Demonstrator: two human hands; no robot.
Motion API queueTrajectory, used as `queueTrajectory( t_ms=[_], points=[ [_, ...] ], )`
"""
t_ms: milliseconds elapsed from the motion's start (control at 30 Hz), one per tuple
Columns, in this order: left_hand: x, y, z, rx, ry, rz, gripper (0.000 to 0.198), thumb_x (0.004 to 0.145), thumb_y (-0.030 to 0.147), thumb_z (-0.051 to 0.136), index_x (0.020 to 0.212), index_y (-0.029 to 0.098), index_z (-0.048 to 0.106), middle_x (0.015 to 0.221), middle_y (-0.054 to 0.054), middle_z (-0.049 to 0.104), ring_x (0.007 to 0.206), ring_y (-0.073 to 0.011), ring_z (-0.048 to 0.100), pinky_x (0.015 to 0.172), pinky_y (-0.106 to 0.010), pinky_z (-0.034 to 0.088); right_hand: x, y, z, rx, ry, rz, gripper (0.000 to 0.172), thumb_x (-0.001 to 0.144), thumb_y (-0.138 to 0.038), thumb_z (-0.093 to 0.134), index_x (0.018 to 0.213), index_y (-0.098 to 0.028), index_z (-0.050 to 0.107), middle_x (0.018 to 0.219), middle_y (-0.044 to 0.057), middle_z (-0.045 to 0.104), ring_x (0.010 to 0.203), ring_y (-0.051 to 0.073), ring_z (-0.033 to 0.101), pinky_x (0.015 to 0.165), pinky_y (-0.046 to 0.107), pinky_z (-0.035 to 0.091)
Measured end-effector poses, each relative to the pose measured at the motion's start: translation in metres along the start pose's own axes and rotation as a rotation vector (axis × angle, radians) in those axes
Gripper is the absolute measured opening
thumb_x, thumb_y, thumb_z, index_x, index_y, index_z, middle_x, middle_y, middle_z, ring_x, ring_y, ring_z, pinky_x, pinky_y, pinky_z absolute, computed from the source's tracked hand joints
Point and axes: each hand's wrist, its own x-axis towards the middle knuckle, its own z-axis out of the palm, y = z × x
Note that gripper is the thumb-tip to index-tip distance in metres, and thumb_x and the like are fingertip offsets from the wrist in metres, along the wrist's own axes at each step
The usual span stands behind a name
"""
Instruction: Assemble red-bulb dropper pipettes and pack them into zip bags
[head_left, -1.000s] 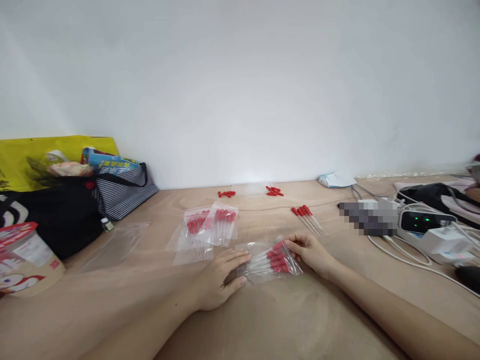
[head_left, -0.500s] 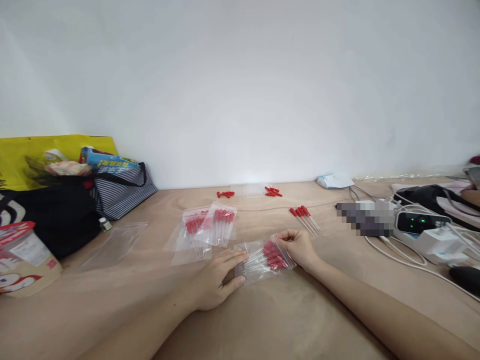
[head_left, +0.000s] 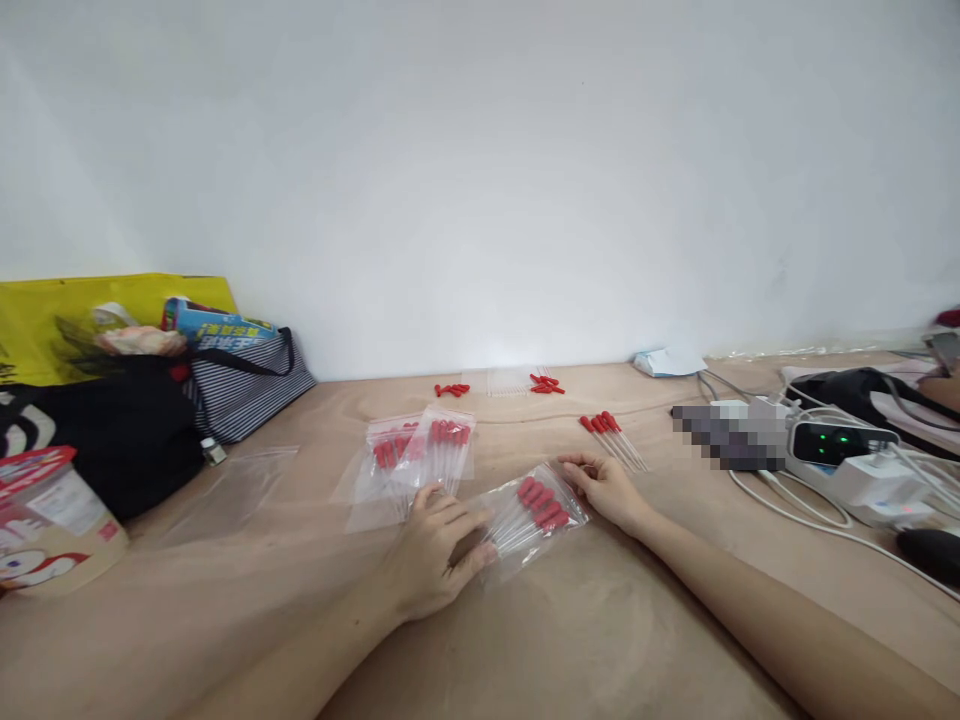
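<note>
A clear zip bag (head_left: 501, 555) lies in front of me, tilted, with several red-bulbed glass droppers (head_left: 538, 502) inside, bulbs toward the upper right. My left hand (head_left: 439, 545) holds the bag's left end between thumb and fingers. At the bag's upper right corner is my right hand (head_left: 604, 490), its fingers stretched and slightly apart; whether a fingertip still touches the corner is hard to see. Behind my left hand lie filled dropper bags (head_left: 448, 455), partly overlapping. Several loose droppers (head_left: 613, 440) rest beyond my right hand.
Loose red bulbs (head_left: 452, 389) and a bag of thin glass tubes (head_left: 510, 383) lie by the wall. On the left are a flat plastic bag (head_left: 232, 490), a cup (head_left: 64, 520), a small bottle (head_left: 213, 452) and a striped bag (head_left: 251, 385). Cables and a white charger (head_left: 874, 490) crowd the right.
My right hand has loosened from the bag's upper right edge, its fingers straightening. The bag has turned slightly and the droppers inside lie neater. My left hand has stayed at its left end.
</note>
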Motion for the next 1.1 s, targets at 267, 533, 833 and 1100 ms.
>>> queueTrajectory(
  t_ms=[267, 533, 833, 1100],
  points=[
    [0.013, 0.005, -0.003, -0.105, -0.244, 0.342, 0.039, 0.082, 0.03, 0.046, 0.121, 0.027, 0.046, 0.13, -0.002, 0.043, 0.122, -0.0221, 0.032, 0.101, -0.041, 0.025, 0.004, 0.011, -0.004, -0.093, 0.039, -0.052, 0.031, 0.065, -0.045, 0.056, 0.072, -0.015, 0.061, 0.048, -0.003, 0.05, 0.041, 0.009, 0.041, 0.04, 0.022, 0.031],
    [0.048, 0.017, 0.033, -0.004, -0.068, -0.058, 0.046, 0.084, 0.042, 0.037, 0.123, 0.018, 0.043, 0.133, -0.009, 0.037, 0.124, -0.0264, 0.028, 0.099, -0.044, 0.026, 0.01, 0.018, -0.014, -0.167, 0.3, -0.164, 0.023, 0.064, -0.042, 0.056, 0.068, -0.02, 0.06, 0.058, 0.001, 0.052, 0.047, 0.012, 0.042, 0.047, 0.026, 0.035],
    [0.102, 0.018, 0.046, 0.256, 0.054, -0.378, 0.058, 0.08, 0.046, 0.038, 0.109, -0.002, 0.051, 0.111, -0.026, 0.048, 0.108, -0.0389, 0.036, 0.088, -0.049, 0.027, 0.002, 0.01, -0.01, -0.318, 0.338, -0.294, 0.021, 0.069, -0.036, 0.052, 0.074, -0.018, 0.061, 0.078, 0.006, 0.047, 0.054, 0.012, 0.042, 0.048, 0.026, 0.038],
    [0.059, 0.0, 0.036, 0.223, 0.259, -0.165, 0.043, 0.083, 0.041, 0.037, 0.121, 0.022, 0.043, 0.125, -0.01, 0.041, 0.115, -0.0295, 0.03, 0.095, -0.047, 0.021, -0.004, 0.007, -0.007, -0.315, 0.249, -0.35, 0.022, 0.071, -0.038, 0.053, 0.076, -0.018, 0.061, 0.085, 0.007, 0.049, 0.055, 0.012, 0.045, 0.049, 0.028, 0.039]
  ],
)
